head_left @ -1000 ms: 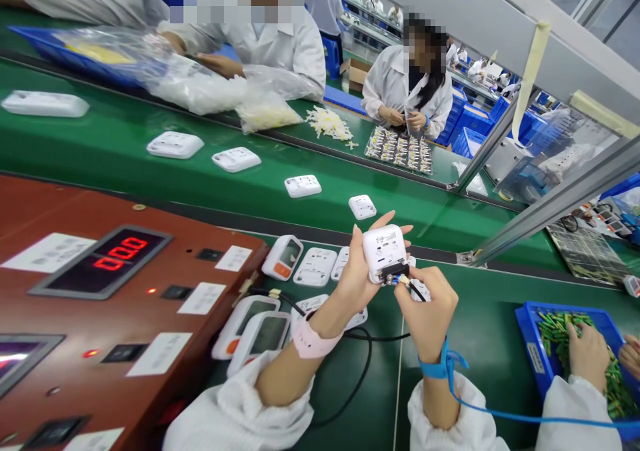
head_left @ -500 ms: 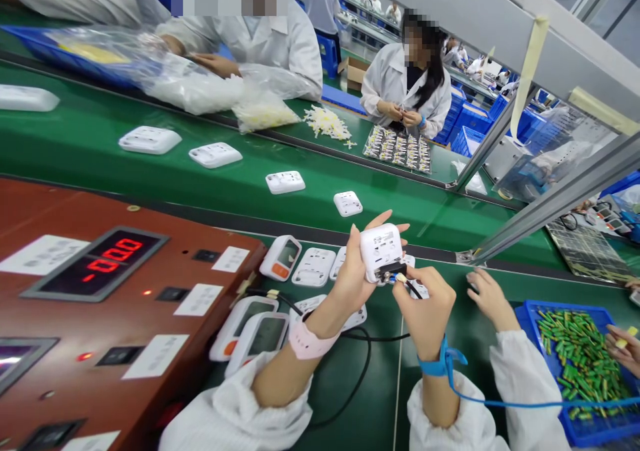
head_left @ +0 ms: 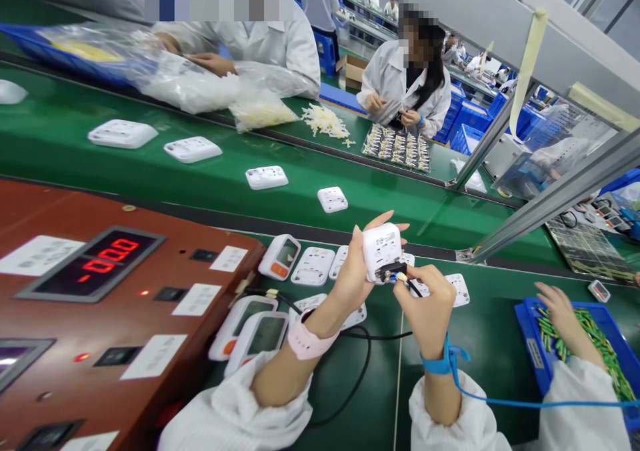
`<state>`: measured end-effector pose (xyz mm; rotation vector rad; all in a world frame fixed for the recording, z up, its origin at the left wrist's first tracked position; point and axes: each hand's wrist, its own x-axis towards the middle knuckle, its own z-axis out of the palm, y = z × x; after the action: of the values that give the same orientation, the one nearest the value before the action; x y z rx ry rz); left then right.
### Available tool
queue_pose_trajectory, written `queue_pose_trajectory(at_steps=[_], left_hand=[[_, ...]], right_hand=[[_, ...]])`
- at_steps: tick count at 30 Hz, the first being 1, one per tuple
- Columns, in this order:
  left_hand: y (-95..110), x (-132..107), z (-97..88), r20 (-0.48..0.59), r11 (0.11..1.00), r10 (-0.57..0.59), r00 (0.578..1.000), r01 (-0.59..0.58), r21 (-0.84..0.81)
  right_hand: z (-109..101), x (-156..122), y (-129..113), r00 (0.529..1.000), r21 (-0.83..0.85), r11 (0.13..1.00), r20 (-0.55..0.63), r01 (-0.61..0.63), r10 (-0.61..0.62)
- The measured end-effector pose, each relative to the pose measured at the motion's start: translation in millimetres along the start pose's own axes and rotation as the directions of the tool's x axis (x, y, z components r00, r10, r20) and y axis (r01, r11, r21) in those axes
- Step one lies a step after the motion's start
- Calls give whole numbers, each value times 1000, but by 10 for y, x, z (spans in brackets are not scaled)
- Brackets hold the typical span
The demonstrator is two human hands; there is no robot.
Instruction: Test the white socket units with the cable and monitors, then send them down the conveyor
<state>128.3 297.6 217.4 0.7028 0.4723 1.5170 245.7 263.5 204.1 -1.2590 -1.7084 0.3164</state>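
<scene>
My left hand (head_left: 353, 274) grips a small white device (head_left: 382, 249) held upright above the green bench, its back facing me. My right hand (head_left: 425, 304) pinches a black cable plug (head_left: 395, 276) pressed against the bottom edge of that device; the black cable (head_left: 367, 336) runs down and left across the bench. A pink band sits on my left wrist and a blue strap with a blue cord (head_left: 445, 364) on my right wrist. Just beyond my hands lie several more white devices (head_left: 314, 265), some face up with screens (head_left: 267, 334).
A red-brown test console (head_left: 100, 291) with a red digit display (head_left: 100, 256) fills the left. White units (head_left: 266, 177) lie along the green conveyor (head_left: 150, 177). A co-worker's hand (head_left: 563, 321) reaches into a blue tray of green parts (head_left: 537, 357) at right. People in white coats work across the belt.
The white units on the conveyor have drifted left. The co-worker's hand went to the bench, then back over the blue tray, and a white device now lies right of my hands. My hands hold still.
</scene>
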Motion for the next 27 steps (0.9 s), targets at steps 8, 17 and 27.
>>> queue_pose_trajectory(at_steps=[8, 17, 27], left_hand=[[-17, -3, 19, -22, 997, 44, 999, -42, 62], [-39, 5, 18, -12, 996, 22, 1000, -21, 85], [-17, 26, -28, -31, 999, -25, 999, 26, 47]], right_hand=[[-80, 59, -61, 994, 22, 997, -90, 68, -66], [-97, 8, 79, 999, 41, 999, 38, 22, -24], [68, -56, 11, 999, -83, 996, 38, 28, -25]])
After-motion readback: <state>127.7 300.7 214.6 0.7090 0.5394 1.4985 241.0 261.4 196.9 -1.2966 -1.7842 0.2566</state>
